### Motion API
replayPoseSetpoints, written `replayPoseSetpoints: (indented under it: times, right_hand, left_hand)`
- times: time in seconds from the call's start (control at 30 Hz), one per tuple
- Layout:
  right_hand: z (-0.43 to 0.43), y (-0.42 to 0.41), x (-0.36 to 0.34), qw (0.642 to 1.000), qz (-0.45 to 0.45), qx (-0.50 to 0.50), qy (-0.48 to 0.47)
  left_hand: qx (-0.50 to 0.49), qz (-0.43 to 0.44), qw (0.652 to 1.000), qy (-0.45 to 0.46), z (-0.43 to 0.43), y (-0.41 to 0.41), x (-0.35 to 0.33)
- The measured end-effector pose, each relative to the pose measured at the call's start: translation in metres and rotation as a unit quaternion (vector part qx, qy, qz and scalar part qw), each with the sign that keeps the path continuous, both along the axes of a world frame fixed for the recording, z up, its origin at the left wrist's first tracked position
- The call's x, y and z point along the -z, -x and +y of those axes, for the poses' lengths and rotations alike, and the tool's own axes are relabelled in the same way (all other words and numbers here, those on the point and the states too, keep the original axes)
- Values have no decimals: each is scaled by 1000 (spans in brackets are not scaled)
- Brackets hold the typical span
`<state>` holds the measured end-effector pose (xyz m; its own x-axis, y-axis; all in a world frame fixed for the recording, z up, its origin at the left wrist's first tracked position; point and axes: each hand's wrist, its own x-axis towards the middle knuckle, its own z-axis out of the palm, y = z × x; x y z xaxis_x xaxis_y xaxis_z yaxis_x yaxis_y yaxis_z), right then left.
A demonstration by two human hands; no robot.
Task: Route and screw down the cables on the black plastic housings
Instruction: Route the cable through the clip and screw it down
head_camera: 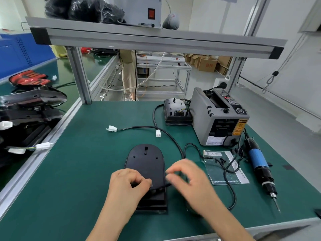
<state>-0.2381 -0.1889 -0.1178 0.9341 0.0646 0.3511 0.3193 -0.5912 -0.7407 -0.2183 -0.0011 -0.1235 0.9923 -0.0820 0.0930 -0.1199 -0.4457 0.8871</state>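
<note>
1. Right, the housing (145,171) lay flat on the green table (78,171), dead centre in front of the person, rounded end pointing away, squared end twd the body.
2. The left hand (128,185) sat on the housing's near-left part, fingers curled in and pinching the black cable (161,186) down against the plastic.
3. From that pinch the cable ran across the housing, long axis approx left-to-right, rising a touch twd the right edge.
4. The right hand (189,178) hovered at the housing's right edge, thumb and forefinger drawn together just above the cable. It was too blurred to call: gripping the cable or only near it, couldn't tell.
5. Key relation, as I read it: the free run of cable lay btw the 2 hands, left end pinned, right end directly under the right fingertips. So the right hand was the nearer 1 for steering it into place.
6. Past the right hand the cable's slack looped over the table on that side, so there looked to be plenty to feed in.
7. The screwdriver (257,157) lay well apart on the far right, bit pointing twd the person, w/ the screw bag (213,164) btw it and the housing. Both sat on the right hand's side.
8. Judgement: routing step, no screw-down yet.
</note>
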Motion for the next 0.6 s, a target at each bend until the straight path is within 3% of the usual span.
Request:
replayPoseSetpoints:
  times: [0.1,0.23,0.37,0.6]
  right_hand:
    - [-53,-9,-5,981,-51,187,1]
    - [-128,-37,-1,919,48,318,227]
    - [-150,-59,6,852,110,263,439]
    - [-152,-69,14,837,149,205,484]
  left_hand:
    - [2,3,1000,4,0,1,0]
    - [6,-2,1000,-4,0,2,-2]
    - [4,-19,1000,-9,0,2,-4]
    - [2,-24,1000,-5,0,1,-3]
